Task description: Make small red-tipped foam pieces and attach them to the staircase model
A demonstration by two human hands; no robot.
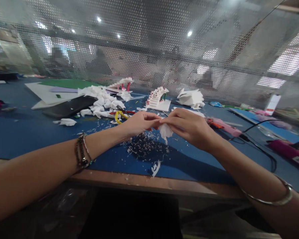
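Note:
In front of me, above the blue table, my left hand (142, 124) and my right hand (190, 128) meet at the fingertips. Both pinch a crumpled piece of white tissue (166, 133), which hangs down between them. Whether something small is inside the tissue is hidden by my fingers. Below my hands lies a scatter of fine white and dark shavings (148, 145). A torn white scrap (155, 168) rests near the table's front edge. Just left of my left hand are yellow-handled pliers or scissors (119, 116), partly covered.
Crumpled tissues (101, 99) heap up behind a black flat object (71, 106). Two small staircase models, one white-and-red (156, 98) and one with pink posts (122, 84), stand at the back. A pink glue gun (228, 127), its black cable and a purple power strip (290, 152) lie right.

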